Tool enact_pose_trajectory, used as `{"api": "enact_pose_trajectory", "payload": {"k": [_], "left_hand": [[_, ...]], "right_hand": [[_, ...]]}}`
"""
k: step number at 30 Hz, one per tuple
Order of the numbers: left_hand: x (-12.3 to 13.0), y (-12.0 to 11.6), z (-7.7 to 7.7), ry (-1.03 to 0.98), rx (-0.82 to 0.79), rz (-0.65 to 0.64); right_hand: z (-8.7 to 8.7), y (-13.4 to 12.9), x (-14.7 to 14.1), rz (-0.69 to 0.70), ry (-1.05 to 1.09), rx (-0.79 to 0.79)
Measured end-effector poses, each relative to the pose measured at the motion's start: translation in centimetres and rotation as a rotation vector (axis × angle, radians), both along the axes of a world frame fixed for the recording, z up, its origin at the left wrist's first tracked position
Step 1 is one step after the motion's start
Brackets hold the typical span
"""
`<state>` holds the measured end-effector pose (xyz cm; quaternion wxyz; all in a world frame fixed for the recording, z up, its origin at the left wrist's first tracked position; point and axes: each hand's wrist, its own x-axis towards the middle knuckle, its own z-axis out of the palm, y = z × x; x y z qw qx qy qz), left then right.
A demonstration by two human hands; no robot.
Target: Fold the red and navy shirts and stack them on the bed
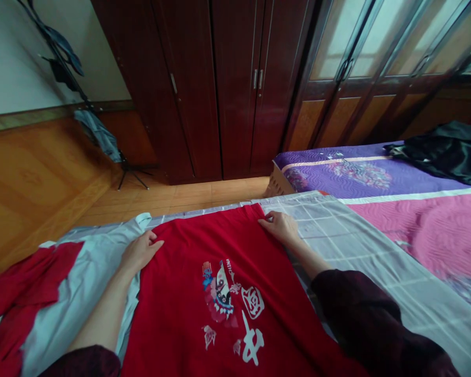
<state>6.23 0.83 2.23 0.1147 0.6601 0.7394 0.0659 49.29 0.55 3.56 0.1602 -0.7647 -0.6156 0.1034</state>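
Note:
A red T-shirt [180, 314] with a printed design and white characters lies spread on the bed in front of me, its near part cut off by the bottom of the view. My left hand [140, 252] pinches the shirt's far left corner. At the far right corner, my right hand [279, 226] has its fingers closed on the red fabric. Between the two hands the far edge runs nearly straight. Just left of my left forearm lies a pale blue garment [90, 283], with another red garment [35, 285] on top of it.
Grey checked bedding [349, 262] covers the bed under the shirt. To the right are pink bedding [447, 230], a purple quilted cover [349, 170] and dark clothing [447, 149]. Beyond the bed stand a dark red wardrobe [235, 104] and a coat stand [125, 166] on the wooden floor [196, 195].

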Motion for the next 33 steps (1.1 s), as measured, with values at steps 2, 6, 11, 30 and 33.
{"api": "enact_pose_trajectory", "payload": {"k": [2, 6, 11, 30, 33], "left_hand": [[0.1, 0.0, -0.1, 0.017, 0.038, -0.026], [0.8, 0.0, 0.2, 0.035, 0.141, 0.032], [2.5, -0.1, 0.3, 0.006, 0.238, 0.148], [0.9, -1.1, 1.8, -0.874, 0.090, 0.219], [1.0, -1.5, 2.0, -0.779, 0.009, 0.158]], "right_hand": [[-0.3, 0.4, -0.3, 0.011, 0.002, 0.016], [-1.0, 0.8, 0.3, -0.012, 0.043, 0.065], [-1.6, 1.4, 1.7, -0.116, 0.100, 0.154], [-1.5, 1.5, 1.3, 0.333, 0.568, 0.191], [-2.0, 1.9, 1.8, 0.245, 0.706, 0.224]]}}
